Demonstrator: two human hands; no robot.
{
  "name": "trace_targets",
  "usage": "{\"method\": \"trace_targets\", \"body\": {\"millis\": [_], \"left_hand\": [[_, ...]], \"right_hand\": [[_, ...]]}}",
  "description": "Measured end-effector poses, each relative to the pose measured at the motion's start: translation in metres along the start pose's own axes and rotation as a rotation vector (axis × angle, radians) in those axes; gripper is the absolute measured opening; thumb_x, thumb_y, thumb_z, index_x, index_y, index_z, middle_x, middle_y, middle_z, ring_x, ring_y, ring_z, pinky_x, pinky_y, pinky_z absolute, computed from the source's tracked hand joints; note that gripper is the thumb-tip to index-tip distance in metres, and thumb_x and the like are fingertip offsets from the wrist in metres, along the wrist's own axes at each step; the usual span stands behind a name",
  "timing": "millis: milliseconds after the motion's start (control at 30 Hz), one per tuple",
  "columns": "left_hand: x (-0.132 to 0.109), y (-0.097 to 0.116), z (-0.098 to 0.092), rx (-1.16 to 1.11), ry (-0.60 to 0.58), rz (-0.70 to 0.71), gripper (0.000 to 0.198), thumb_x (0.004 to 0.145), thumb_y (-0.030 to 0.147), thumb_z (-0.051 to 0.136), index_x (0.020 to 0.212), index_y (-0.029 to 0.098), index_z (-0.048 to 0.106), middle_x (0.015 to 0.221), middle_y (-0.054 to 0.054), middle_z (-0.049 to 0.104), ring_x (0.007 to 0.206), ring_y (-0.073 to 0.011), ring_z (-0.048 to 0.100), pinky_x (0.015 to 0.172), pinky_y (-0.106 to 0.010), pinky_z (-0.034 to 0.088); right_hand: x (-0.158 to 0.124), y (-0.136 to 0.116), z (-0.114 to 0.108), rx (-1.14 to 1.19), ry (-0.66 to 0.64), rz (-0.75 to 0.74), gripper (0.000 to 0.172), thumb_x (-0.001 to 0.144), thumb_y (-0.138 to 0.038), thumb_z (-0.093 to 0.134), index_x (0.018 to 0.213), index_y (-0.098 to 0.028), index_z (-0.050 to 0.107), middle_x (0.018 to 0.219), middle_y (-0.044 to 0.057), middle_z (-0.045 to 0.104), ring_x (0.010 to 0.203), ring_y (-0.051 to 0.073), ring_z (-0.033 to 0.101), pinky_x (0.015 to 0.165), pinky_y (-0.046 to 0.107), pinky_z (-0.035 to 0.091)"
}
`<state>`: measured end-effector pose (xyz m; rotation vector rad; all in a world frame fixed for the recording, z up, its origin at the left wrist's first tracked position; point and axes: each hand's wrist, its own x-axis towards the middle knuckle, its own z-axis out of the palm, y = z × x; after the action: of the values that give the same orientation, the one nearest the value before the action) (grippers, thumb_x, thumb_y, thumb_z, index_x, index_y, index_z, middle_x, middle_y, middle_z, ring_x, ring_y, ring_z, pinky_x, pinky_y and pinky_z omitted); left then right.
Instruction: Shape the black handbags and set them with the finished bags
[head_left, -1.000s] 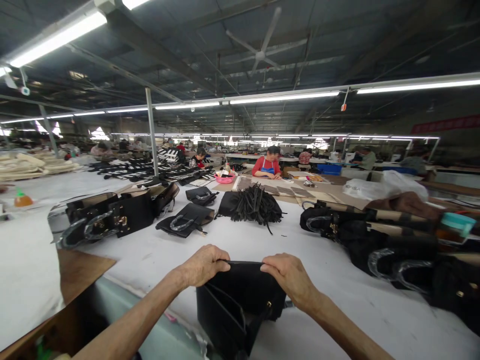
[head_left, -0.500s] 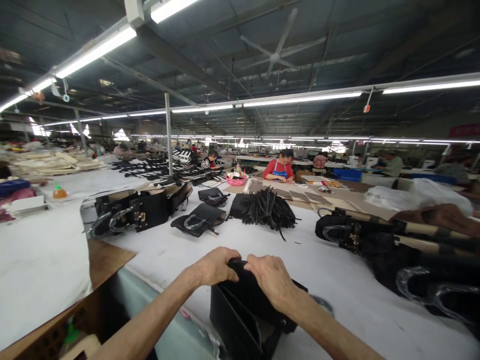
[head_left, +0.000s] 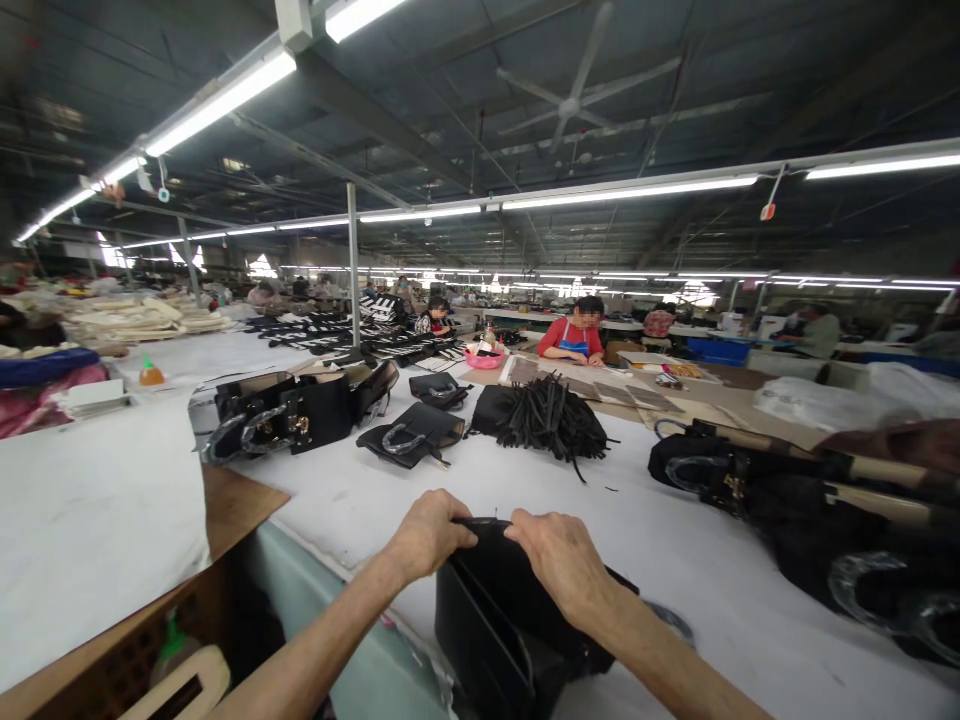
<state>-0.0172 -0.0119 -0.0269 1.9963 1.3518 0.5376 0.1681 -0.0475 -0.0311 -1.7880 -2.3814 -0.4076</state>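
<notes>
Left hand (head_left: 429, 537) and right hand (head_left: 564, 570), fingers (head_left: 451, 507) of each pinched on the top rim (head_left: 491, 524) of an open black bag (head_left: 480, 630), bag at 6 o'clock in view at the near edge of the white-covered desk (head_left: 585, 505), mouth towards the camera, inside too dark to read well. From that bag: heap of black strips (head_left: 559, 415) at 12 o'clock, flat-lying bag with wrapped handle (head_left: 421, 432) at 11, standing bags (head_left: 322, 412) at 10, more black bags (head_left: 787, 510) at 2, several handles plastic-wrapped.
</notes>
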Motion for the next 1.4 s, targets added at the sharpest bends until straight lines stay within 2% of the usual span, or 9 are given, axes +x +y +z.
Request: {"method": "trace_targets", "body": {"millis": [200, 300, 500, 733, 867, 967, 1133, 1267, 1400], "left_hand": [[-0.005, 0.011, -0.001, 0.045, 0.052, -0.04, 0.013, 0.057, 0.023, 0.053, 0.057, 0.015, 0.064, 0.042, 0.005, 0.035, 0.049, -0.0096, 0.032, 0.048, -0.022, 0.021], [-0.006, 0.014, 0.001, 0.059, 0.042, -0.013, 0.013, 0.058, 0.023, 0.053, 0.056, 0.016, 0.063, 0.043, 0.005, 0.035, 0.049, -0.0097, 0.032, 0.048, -0.022, 0.021], [-0.007, 0.013, 0.005, -0.039, 0.015, 0.071, 0.017, 0.062, 0.024, 0.05, 0.065, 0.014, 0.063, 0.051, 0.004, 0.044, 0.053, -0.0098, 0.036, 0.048, -0.021, 0.025], [-0.028, 0.013, 0.001, -0.322, 0.119, 0.176, 0.037, 0.074, 0.04, 0.047, 0.097, 0.011, 0.054, 0.088, -0.006, 0.059, 0.079, -0.0166, 0.05, 0.07, -0.025, 0.039], [-0.054, 0.019, 0.023, -0.316, 0.129, 0.063, 0.068, 0.069, 0.051, 0.054, 0.123, 0.014, 0.036, 0.118, -0.013, 0.049, 0.104, -0.0235, 0.045, 0.085, -0.029, 0.036], [-0.06, 0.026, 0.044, -0.19, 0.165, -0.054, 0.08, 0.062, 0.043, 0.061, 0.13, 0.019, 0.027, 0.119, -0.01, 0.049, 0.105, -0.0243, 0.045, 0.087, -0.03, 0.034], [-0.04, 0.029, 0.051, 0.005, 0.272, -0.098, 0.053, 0.059, 0.026, 0.057, 0.111, 0.021, 0.048, 0.095, -0.004, 0.06, 0.084, -0.021, 0.054, 0.069, -0.026, 0.038], [-0.028, 0.017, 0.04, -0.129, 0.041, 0.081, 0.026, 0.055, 0.012, 0.046, 0.076, 0.017, 0.06, 0.069, 0.001, 0.06, 0.066, -0.0144, 0.054, 0.056, -0.02, 0.036], [-0.024, 0.006, 0.036, -0.364, -0.135, 0.106, 0.019, 0.056, 0.012, 0.042, 0.067, 0.013, 0.058, 0.055, 0.004, 0.052, 0.051, -0.0098, 0.046, 0.046, -0.018, 0.031]], "right_hand": [[0.001, -0.002, 0.002, 0.042, 0.013, 0.01, 0.025, 0.087, -0.037, 0.037, 0.078, -0.024, 0.056, 0.066, 0.001, 0.065, 0.06, 0.016, 0.06, 0.049, 0.025, 0.027], [0.006, -0.007, -0.003, 0.126, 0.021, -0.096, 0.014, 0.082, -0.034, 0.048, 0.091, -0.025, 0.053, 0.08, -0.001, 0.066, 0.07, 0.017, 0.061, 0.053, 0.024, 0.03], [0.03, -0.015, -0.022, 0.238, -0.228, -0.267, 0.02, 0.077, -0.034, 0.05, 0.085, -0.019, 0.059, 0.079, 0.005, 0.066, 0.076, 0.019, 0.06, 0.06, 0.024, 0.035], [0.027, 0.003, -0.035, 0.188, -0.299, -0.021, 0.02, 0.074, -0.02, 0.045, 0.074, -0.013, 0.063, 0.075, 0.011, 0.065, 0.068, 0.018, 0.06, 0.053, 0.024, 0.034], [0.014, 0.031, -0.039, 0.162, -0.302, 0.173, 0.019, 0.072, -0.024, 0.049, 0.072, -0.011, 0.063, 0.074, 0.013, 0.064, 0.068, 0.02, 0.06, 0.05, 0.024, 0.033], [0.004, 0.043, -0.038, 0.157, -0.3, 0.267, 0.018, 0.072, -0.022, 0.049, 0.073, -0.011, 0.063, 0.075, 0.013, 0.064, 0.069, 0.02, 0.06, 0.05, 0.024, 0.032], [-0.011, 0.046, -0.028, 0.175, -0.291, 0.321, 0.018, 0.075, -0.023, 0.047, 0.074, -0.012, 0.061, 0.075, 0.011, 0.063, 0.07, 0.019, 0.059, 0.052, 0.023, 0.032], [-0.02, 0.061, -0.03, 0.208, -0.303, 0.292, 0.015, 0.073, -0.024, 0.049, 0.069, -0.015, 0.06, 0.07, 0.006, 0.062, 0.066, 0.015, 0.056, 0.052, 0.022, 0.031], [-0.029, 0.079, -0.036, 0.204, -0.316, 0.263, 0.011, 0.069, -0.024, 0.051, 0.067, -0.017, 0.06, 0.07, 0.004, 0.061, 0.067, 0.015, 0.054, 0.053, 0.022, 0.029]]}}
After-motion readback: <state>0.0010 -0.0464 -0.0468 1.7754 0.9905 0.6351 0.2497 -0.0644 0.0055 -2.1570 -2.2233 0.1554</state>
